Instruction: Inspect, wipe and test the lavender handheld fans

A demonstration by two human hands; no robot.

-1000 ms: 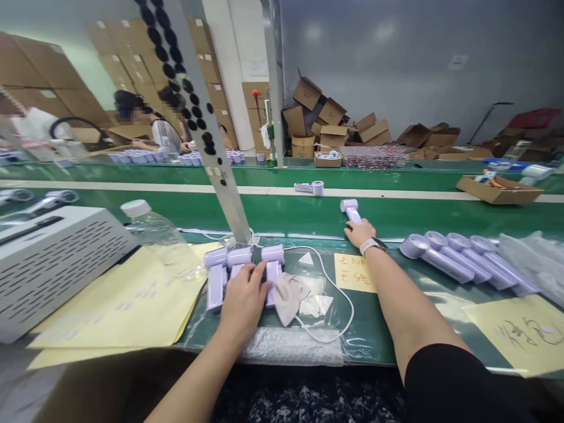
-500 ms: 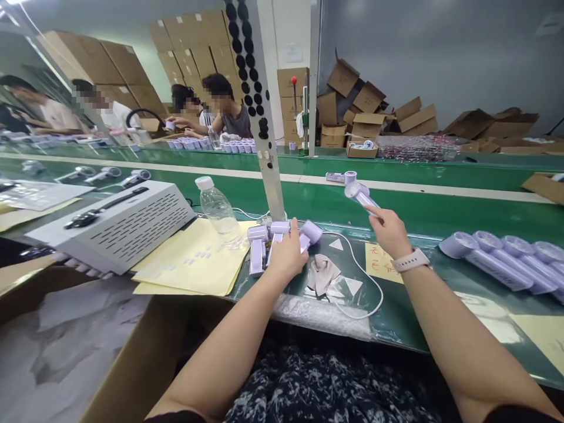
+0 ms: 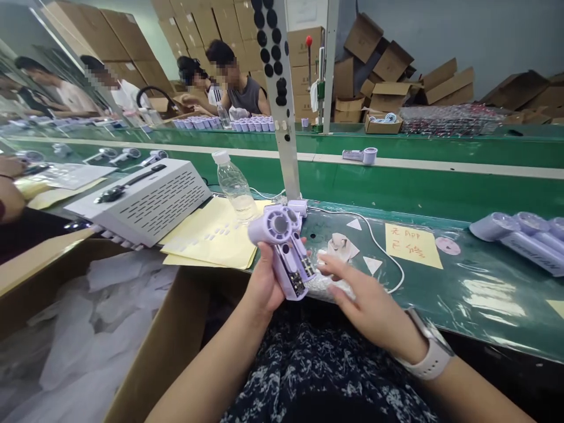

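at the near edge of the green tabletop (image 3: 458, 294), left hand (image 3: 264, 282) is gripping a lilac handheld fan (image 3: 278, 226), thumb at the side just under the round head. handle is tilting down toward the body and showing a bare circuit board (image 3: 298, 283). a second lilac fan (image 3: 306, 261), its handle also open, is sitting right behind the first; cannot tell whether the same hand is holding it too.

right hand (image 3: 365, 299) is hovering just right of the two handles, fingers loosely curled and parted, gripping nothing that shows. a pale watch (image 3: 432, 346) is circling that wrist.

beyond the right fingertips a crumpled pale cloth (image 3: 342, 248) is lying beside white paper triangles (image 3: 372, 265); a white cable (image 3: 402, 267) is looping around them. farther right, a yellow note (image 3: 413, 245) with red handwriting is lying flat, and several more fans (image 3: 529, 247) are resting in a row.

to the left, a clear bottle (image 3: 237, 188) is standing by yellow paper (image 3: 240, 252), next to a grey vented box (image 3: 150, 202). across the line, several co-workers (image 3: 244, 91) are sitting near rows of lilac parts (image 3: 253, 124).
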